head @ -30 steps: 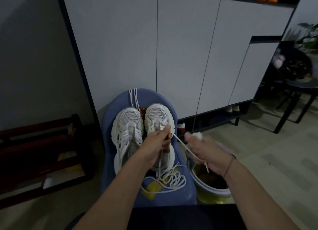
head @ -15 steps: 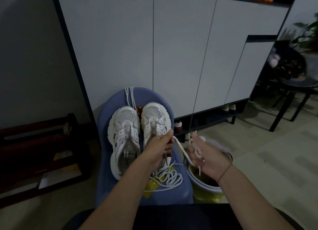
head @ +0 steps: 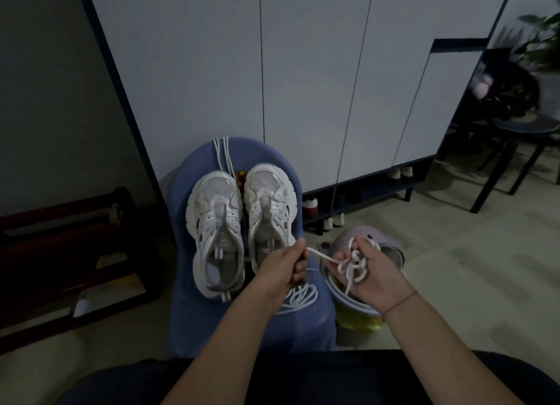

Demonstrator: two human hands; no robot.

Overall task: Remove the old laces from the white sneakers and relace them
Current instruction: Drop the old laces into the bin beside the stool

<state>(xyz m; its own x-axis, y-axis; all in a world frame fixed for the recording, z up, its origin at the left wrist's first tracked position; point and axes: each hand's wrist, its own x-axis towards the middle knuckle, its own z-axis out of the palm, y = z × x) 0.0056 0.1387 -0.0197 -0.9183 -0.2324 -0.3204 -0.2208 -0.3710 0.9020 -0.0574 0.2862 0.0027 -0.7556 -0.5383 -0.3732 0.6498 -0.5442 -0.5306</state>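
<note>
Two white sneakers stand side by side, toes away from me, on a blue stool [head: 185, 323]: the left sneaker [head: 216, 229] and the right sneaker [head: 268, 207]. Neither shows a lace in its eyelets. My left hand [head: 283, 268] pinches a white lace [head: 321, 255] just in front of the right sneaker's heel. That lace runs taut to my right hand [head: 371, 277], which grips a bunched coil of it above a bin. The rest of the lace lies in a loose pile [head: 298, 298] on the stool. Another pair of white laces [head: 222, 153] hangs over the stool's far edge.
A round bin [head: 357, 310] with a yellow liner stands on the floor right of the stool. White cabinet doors [head: 303, 71] rise behind, with shoes [head: 310, 206] under them. A dark wooden rack [head: 60, 253] is at the left, a black table [head: 515, 138] at the right.
My right hand has wound more of the lace into a bundle and risen a little. The loose pile on the stool has shrunk. My left hand keeps its pinch.
</note>
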